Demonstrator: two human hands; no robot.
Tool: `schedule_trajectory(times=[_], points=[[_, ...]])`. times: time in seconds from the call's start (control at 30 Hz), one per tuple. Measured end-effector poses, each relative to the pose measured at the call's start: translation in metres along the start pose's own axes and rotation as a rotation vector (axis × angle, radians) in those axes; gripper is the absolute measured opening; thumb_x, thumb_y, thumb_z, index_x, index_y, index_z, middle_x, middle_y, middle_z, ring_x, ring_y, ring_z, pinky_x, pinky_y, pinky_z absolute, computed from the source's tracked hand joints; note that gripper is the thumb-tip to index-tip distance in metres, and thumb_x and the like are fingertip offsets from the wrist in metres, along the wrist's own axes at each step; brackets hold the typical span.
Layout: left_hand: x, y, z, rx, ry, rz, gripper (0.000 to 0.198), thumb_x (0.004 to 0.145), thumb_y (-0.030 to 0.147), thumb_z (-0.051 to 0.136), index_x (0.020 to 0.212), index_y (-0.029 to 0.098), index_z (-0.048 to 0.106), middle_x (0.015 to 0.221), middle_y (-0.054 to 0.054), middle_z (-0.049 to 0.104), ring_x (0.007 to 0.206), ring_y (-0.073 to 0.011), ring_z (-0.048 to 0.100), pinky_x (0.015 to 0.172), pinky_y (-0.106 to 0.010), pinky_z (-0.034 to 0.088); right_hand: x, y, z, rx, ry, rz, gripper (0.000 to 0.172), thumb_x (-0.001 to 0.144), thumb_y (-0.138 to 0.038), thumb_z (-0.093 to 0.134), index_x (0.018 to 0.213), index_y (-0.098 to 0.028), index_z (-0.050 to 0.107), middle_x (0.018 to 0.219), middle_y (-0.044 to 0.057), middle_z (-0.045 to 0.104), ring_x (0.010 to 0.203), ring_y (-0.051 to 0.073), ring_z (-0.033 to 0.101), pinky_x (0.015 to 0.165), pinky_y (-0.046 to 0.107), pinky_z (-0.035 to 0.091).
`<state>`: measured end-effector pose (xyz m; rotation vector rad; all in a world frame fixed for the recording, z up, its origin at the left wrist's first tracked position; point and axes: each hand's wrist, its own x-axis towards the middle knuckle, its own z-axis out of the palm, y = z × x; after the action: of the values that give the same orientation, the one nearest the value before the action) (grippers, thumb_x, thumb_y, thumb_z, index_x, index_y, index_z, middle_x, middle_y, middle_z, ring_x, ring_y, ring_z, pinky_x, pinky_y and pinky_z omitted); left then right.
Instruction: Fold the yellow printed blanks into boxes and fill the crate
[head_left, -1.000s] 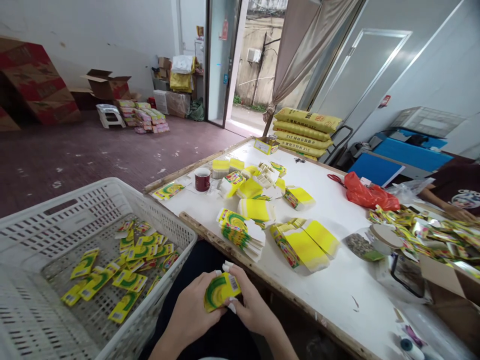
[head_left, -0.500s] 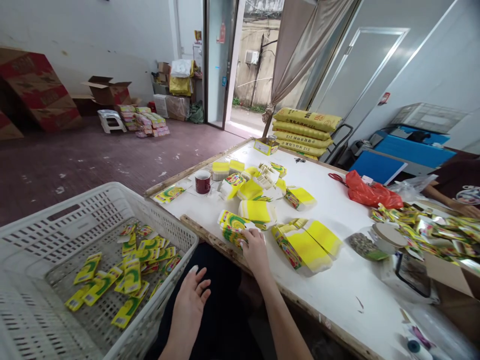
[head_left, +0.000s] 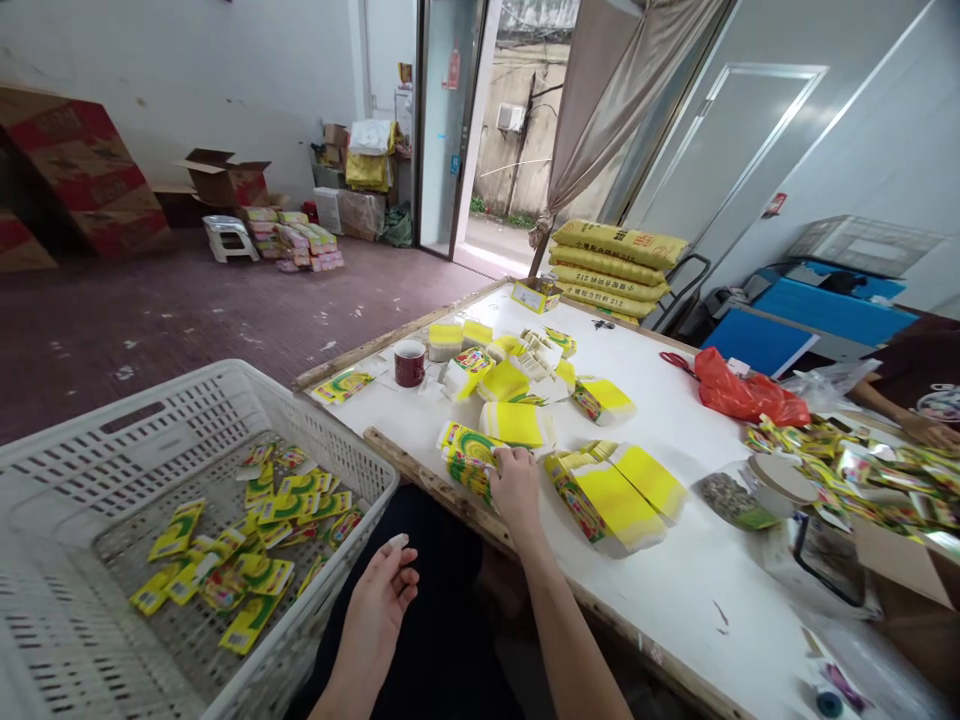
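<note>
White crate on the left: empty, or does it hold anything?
Not empty: yellow packets lie loose across the bottom of the crate, far from filling it.

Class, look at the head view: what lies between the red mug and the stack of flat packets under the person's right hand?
In the head view, only bare white tabletop lies between the red mug and the stack of flat packets under the right hand; other packet piles sit off to the right.

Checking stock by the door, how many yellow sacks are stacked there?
4 yellow sacks, stacked one on another beyond the table's far edge, beside the curtain. Any more behind or beneath them would be hidden.
</note>
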<state>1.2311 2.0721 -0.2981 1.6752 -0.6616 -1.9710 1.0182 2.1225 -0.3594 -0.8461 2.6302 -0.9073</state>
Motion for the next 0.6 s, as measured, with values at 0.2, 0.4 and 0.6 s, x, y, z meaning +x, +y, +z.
schedule_trajectory(times=[0.2,0.4,0.6], points=[[0.002,0.002,0.001,0.004,-0.006,-0.001,0.025,0.075,0.017,0.076,0.098,0.015,0.067,0.077,-0.002,0.069,0.055,-0.0086,0.061,0.050,-0.018,0.049,0.006,-0.003,0.005,0.027,-0.036,0.030,0.020,0.080,-0.016,0.069,0.100,-0.014,0.067,0.103,0.015,0.067,0.101,0.032,0.058,0.092,0.041,0.042],[0.009,-0.004,-0.004,-0.013,-0.039,-0.009,0.027,0.075,0.025,0.078,0.098,0.013,0.069,0.076,-0.003,0.069,0.056,-0.0095,0.061,0.050,-0.019,0.050,0.003,-0.007,0.001,0.143,0.000,0.076,0.020,0.081,-0.014,0.059,0.099,-0.018,0.054,0.098,0.012,0.066,0.093,0.028,0.061,0.083,0.038,0.045],[0.013,-0.015,-0.008,-0.137,-0.278,0.209,0.066,0.054,0.057,0.089,0.106,0.019,0.073,0.109,-0.011,0.073,0.094,-0.0252,0.070,0.072,-0.032,0.061,-0.040,-0.022,-0.017,0.506,-0.106,0.043,0.016,0.079,-0.017,0.053,0.089,-0.023,0.043,0.075,-0.002,0.054,0.066,0.017,0.052,0.063,0.028,0.041]])
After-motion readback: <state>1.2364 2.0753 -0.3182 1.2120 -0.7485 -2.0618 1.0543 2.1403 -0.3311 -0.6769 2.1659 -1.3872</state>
